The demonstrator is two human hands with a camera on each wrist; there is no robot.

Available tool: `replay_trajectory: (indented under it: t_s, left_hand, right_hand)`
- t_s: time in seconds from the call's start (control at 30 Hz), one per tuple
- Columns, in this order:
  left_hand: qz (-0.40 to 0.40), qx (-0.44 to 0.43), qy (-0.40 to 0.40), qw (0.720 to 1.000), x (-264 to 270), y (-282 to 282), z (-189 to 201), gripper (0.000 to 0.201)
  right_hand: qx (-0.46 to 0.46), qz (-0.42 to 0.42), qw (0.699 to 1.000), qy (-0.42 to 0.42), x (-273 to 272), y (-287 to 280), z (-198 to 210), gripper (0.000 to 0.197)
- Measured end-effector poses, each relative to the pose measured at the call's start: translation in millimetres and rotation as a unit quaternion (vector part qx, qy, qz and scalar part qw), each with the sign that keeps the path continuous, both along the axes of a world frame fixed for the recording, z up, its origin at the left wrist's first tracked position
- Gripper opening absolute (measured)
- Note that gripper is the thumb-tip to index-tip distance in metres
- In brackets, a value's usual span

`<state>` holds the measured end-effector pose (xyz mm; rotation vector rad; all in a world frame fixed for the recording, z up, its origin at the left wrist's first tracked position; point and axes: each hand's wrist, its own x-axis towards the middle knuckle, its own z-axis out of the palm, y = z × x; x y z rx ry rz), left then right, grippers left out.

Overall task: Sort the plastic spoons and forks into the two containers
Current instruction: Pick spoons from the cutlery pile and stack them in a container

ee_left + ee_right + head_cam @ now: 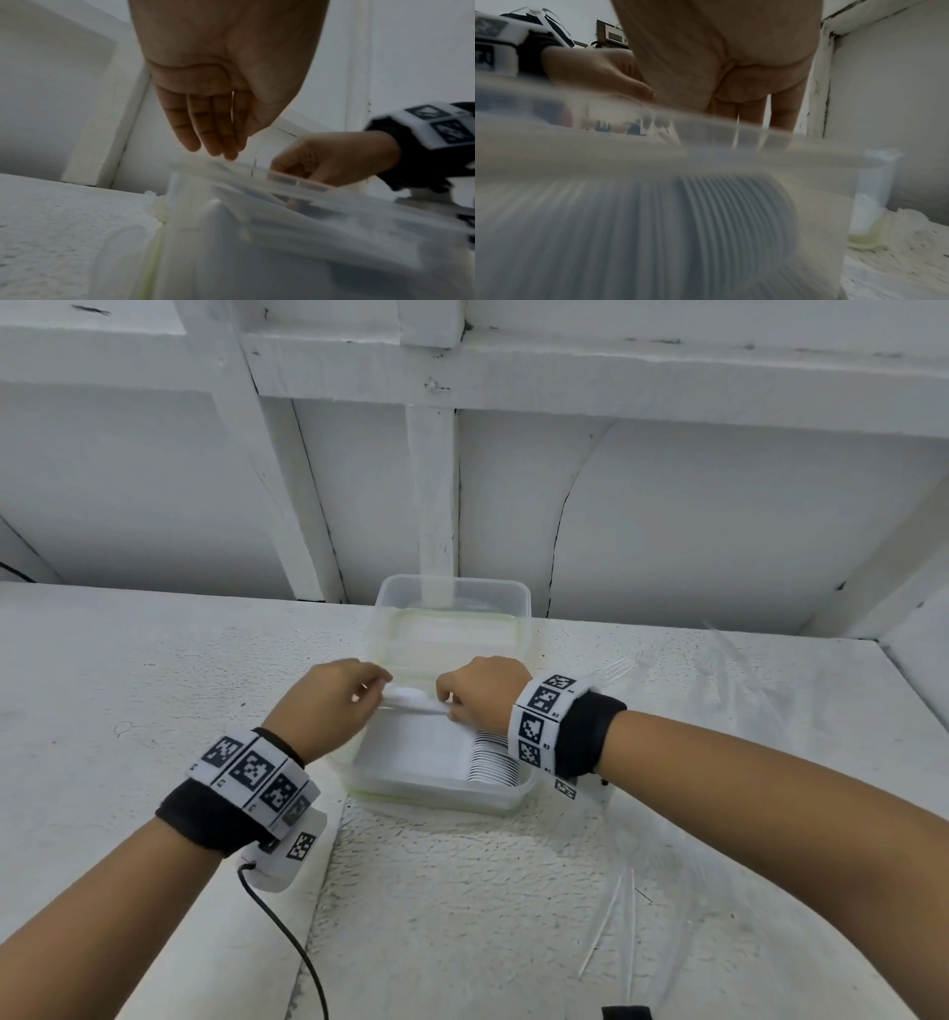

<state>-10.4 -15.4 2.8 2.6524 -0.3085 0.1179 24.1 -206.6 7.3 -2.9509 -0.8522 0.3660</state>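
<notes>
Head view, hands: the left hand (328,698) and right hand (480,693) are seen together over the far edge of the near container (436,793), a white bundle of utensils (416,701) pinched between them.
Head view, containers: a stack of spoons (493,760) is stored at the right of the near container; a second container (452,608) is set just behind it on the worktop (154,660).
Head view, loose items: a clear fork (613,667) is spotted near the right wrist.
Left wrist view: the fingers (205,130) are held straight, tips down at blurred clear plastic; whether anything is gripped cannot be told here.
Right wrist view: the right hand's fingers (749,113) are curled down behind the container rim; the ribbed spoon stack fills the blurred foreground.
</notes>
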Motion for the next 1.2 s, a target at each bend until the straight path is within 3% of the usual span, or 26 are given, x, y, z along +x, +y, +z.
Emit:
replay_trajectory:
  t_s: [0.13,0.3,0.47,0.9,1.2]
  left_hand:
    - [0.098,0.004,0.076,0.992,10,14,-5,0.035]
    - [0.124,-0.020,0.160,0.979,13,14,-9,0.037]
    - [0.129,-0.043,0.162,0.977,14,12,-11,0.035]
    - [0.136,-0.069,0.169,0.974,10,7,-7,0.035]
    - [0.138,-0.078,0.168,0.973,12,8,-9,0.033]
  right_hand:
    - [0.009,-0.001,1.000,0.021,-2,-2,0,0.025]
    - [-0.026,-0.014,0.999,-0.012,-5,1,-3,0.023]
    - [0.009,-0.029,0.999,-0.029,-9,1,-4,0.020]
    - [-0.016,-0.040,0.998,-0.042,-13,2,-7,0.025]
    - [0.065,-0.054,0.995,0.055,-8,-3,-7,0.029]
